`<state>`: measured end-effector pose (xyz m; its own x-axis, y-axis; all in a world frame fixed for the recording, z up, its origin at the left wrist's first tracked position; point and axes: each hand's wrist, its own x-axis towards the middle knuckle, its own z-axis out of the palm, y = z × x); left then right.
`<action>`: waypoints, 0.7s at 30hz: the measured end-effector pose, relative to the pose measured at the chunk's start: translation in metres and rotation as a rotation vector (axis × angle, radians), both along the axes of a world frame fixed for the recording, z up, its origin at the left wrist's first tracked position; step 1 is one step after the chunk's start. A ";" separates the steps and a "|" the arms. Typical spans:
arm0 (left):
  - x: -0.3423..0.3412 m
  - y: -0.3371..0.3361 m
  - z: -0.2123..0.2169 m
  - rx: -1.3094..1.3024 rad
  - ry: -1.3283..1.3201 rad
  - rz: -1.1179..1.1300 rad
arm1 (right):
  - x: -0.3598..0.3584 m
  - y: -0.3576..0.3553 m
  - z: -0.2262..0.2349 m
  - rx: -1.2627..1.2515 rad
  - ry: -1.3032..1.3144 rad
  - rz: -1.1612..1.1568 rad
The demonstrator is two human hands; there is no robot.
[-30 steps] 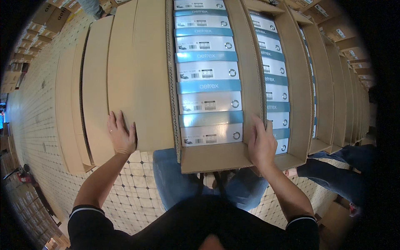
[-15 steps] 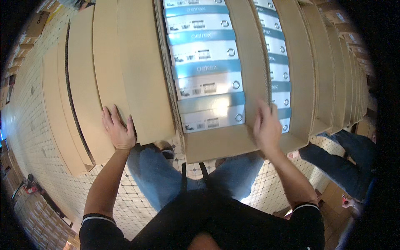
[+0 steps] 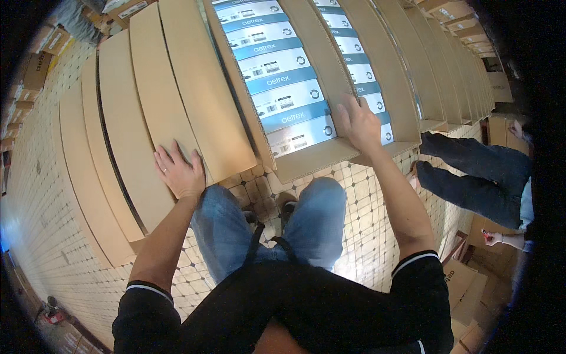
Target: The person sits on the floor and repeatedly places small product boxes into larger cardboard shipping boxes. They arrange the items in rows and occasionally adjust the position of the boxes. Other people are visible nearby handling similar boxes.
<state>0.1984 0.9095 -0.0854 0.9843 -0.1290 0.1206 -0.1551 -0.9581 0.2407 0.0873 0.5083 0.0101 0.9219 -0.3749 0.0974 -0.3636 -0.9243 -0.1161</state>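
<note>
My left hand lies with fingers spread on the near end of a brown cardboard flap. To the right stands an open carton, holding a column of white and blue shoe boxes. My right hand is at the cardboard flap between this column and a second column of shoe boxes. Its thumb rests on the near face and its fingers bend over the top edge, their tips partly hidden.
More open cartons stand in a row to the right. Another person's legs and a hand with a small red thing show at the right. Tiled floor lies beneath me. Stacked boxes line the far right.
The cartons sit farther up and left in view, turned slightly. My right hand, blurred before, now holds the flap edge. My left hand stays on the cardboard at the left.
</note>
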 end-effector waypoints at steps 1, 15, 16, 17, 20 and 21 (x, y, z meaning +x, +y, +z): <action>-0.002 0.001 -0.001 0.048 0.025 0.027 | 0.000 0.002 0.003 0.026 0.028 0.021; -0.024 0.037 0.019 -0.086 0.064 -0.421 | 0.031 0.259 -0.042 -0.050 -0.031 0.633; -0.028 0.041 0.021 -0.085 0.059 -0.466 | 0.036 0.255 -0.040 -0.113 -0.062 0.693; -0.034 0.044 0.023 -0.045 0.076 -0.482 | 0.039 0.247 -0.035 -0.199 -0.009 0.721; -0.047 0.053 0.026 -0.031 0.101 -0.415 | 0.040 0.221 -0.013 -0.303 0.050 0.713; -0.051 0.055 0.026 -0.111 0.091 -0.393 | 0.037 0.213 -0.009 -0.229 0.006 0.660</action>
